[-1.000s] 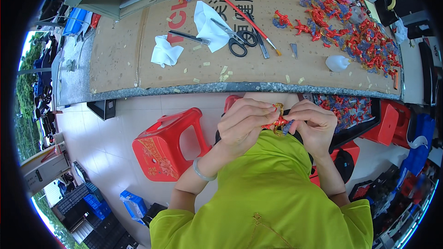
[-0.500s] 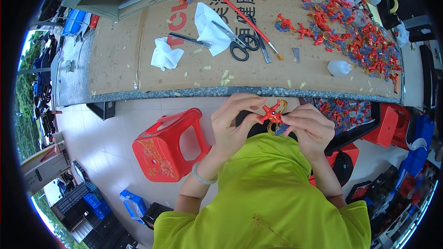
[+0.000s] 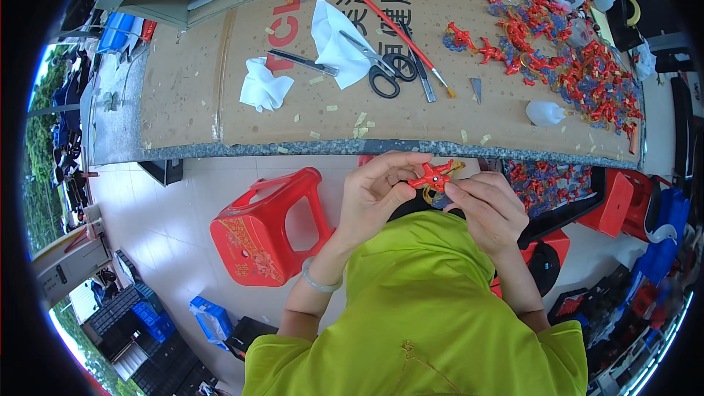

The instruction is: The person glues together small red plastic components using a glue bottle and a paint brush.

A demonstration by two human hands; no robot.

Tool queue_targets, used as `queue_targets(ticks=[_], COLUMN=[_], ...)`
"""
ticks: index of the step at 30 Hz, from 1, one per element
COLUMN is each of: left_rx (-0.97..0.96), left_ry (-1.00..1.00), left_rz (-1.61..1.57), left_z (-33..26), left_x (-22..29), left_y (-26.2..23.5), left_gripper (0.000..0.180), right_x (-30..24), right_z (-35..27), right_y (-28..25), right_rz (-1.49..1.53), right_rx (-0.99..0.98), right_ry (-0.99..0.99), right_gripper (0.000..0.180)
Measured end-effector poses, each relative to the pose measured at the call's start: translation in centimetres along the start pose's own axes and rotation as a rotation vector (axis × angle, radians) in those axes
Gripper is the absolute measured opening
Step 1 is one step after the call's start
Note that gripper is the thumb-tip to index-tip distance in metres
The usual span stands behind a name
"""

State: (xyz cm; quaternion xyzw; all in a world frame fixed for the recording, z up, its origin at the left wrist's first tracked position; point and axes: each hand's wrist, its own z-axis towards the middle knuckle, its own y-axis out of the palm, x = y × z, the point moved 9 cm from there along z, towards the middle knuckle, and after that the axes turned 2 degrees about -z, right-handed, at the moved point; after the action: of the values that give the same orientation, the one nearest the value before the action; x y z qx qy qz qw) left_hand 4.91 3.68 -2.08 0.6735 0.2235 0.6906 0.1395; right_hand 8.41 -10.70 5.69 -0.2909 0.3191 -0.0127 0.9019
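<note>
The left hand (image 3: 378, 194) and the right hand (image 3: 490, 207) are both closed in a pinch on one small red star-shaped figurine (image 3: 433, 177), which is between them, in front of the body and just below the near edge of the table. The left thumb and forefinger hold one of its red limbs, and the right fingertips grip its opposite side, where a clear amber part (image 3: 458, 167) stands out beyond the red body; how far these fingers reach behind it, I cannot tell. Such a two-sided hold seems chosen because the piece is small, and its front, with a dark dot, faces up where the eyes can check it. Beyond the right hand, a heap of similar figurines (image 3: 598, 84) lies on the cardboard sheet (image 3: 187, 106), and more of them fill the black tray (image 3: 559, 221) just to the right of this hand, probably so that pieces are within short reach. Straight ahead of the hands lie the black-handled scissors (image 3: 376, 62) and the red paintbrush (image 3: 389, 26), perhaps put there to leave the near edge to the arms. The white squeeze bottle (image 3: 543, 113) is ahead of the right hand, while a crumpled white cloth (image 3: 265, 86) lies ahead and to the left of the left hand. The cardboard presumably protects the tabletop.
</note>
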Motion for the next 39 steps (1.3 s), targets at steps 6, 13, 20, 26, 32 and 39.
queue_targets(ticks=[6,13,20,26,32,39], left_rx=[0.107,0.237,0.216,0.123,-0.033,-0.011], left_ry=[-0.038,-0.107,-0.046,-0.153,-0.207,-0.265], left_rz=[0.074,0.187,0.244,0.262,0.347,-0.011], left_z=[0.1,-0.1,-0.1,0.0,-0.2,-0.3], left_x=[-0.1,-0.6,-0.6,-1.9,-2.6,-3.5], left_y=[0.0,-0.8,-0.1,-0.3,0.7,1.4], left_gripper=[0.036,0.029,0.029,0.03,0.029,0.026], right_x=[0.1,0.6,4.0,4.6,3.5,5.4], right_z=[-0.2,-0.5,-1.1,-1.6,-0.5,-2.1], right_y=[0.3,0.8,-0.3,0.6,0.8,1.9], right_rz=[-0.056,-0.025,0.201,0.22,0.163,0.338], right_rx=[0.007,-0.034,0.092,0.004,-0.023,-0.047], right_ry=[-0.004,0.035,0.577,0.568,0.454,0.711], right_gripper=[0.032,0.029,0.02,0.012,0.011,0.006])
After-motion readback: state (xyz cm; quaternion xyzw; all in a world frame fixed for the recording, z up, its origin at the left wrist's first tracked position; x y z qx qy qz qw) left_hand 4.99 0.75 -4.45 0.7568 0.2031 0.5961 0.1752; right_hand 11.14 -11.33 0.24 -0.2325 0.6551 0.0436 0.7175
